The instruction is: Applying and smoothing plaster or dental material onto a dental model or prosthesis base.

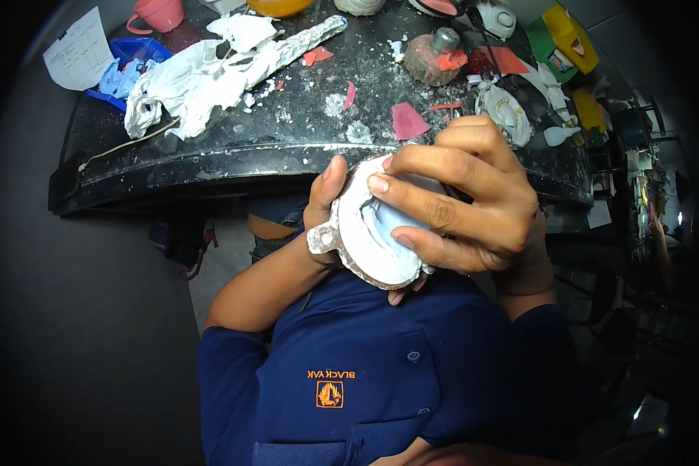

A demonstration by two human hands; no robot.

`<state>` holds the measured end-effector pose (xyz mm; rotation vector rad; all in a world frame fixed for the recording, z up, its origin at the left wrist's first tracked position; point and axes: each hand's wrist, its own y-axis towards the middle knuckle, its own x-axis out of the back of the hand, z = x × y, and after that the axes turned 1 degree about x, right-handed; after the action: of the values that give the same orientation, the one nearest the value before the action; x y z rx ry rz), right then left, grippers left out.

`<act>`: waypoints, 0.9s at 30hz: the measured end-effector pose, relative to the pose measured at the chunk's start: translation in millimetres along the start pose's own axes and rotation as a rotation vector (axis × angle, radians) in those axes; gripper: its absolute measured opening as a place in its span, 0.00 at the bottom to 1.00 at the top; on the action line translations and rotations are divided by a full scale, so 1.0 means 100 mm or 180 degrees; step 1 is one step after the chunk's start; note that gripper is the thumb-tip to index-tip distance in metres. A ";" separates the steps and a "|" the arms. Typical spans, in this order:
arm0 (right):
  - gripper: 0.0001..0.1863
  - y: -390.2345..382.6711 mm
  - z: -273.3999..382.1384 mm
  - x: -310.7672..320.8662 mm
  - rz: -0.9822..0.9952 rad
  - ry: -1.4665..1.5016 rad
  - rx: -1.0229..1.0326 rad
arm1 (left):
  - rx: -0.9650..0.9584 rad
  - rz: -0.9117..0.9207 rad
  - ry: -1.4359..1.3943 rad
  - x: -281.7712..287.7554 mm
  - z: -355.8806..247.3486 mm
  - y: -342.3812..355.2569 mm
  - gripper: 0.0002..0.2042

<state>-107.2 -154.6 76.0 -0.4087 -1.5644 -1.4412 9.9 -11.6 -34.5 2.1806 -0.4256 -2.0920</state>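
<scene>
Both hands grip a round plaster-filled mould [369, 233] off the counter's [210, 147] front edge, right fingers [412, 190] seemingly pressing its filling; steadiness next.

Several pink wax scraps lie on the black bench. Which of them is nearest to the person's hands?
The largest pink wax scrap, a flat angular piece near the bench's front edge, just above the right hand. The other scraps lie farther back.

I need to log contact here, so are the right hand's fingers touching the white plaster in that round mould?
Touching. The head view shows the right hand fingertips pressed onto the white plaster in the round mould.
</scene>
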 end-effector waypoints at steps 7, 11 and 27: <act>0.21 -0.02 0.01 -0.01 0.0072 0.0027 -0.0174 | 0.0253 0.0182 0.0002 0.07 -0.01 0.05 0.46; 0.22 0.00 -0.02 -0.02 0.0046 0.0110 -0.0206 | 0.0324 0.0212 -0.0236 0.10 0.02 0.07 0.46; 0.13 0.00 -0.01 0.16 -0.0757 0.0384 -0.0859 | -0.1359 -0.0338 0.2684 -0.08 0.01 0.22 0.58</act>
<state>-115.0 -160.7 89.2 -0.2921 -1.3602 -1.8365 5.9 -30.1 -21.0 2.5339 0.1991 -0.9741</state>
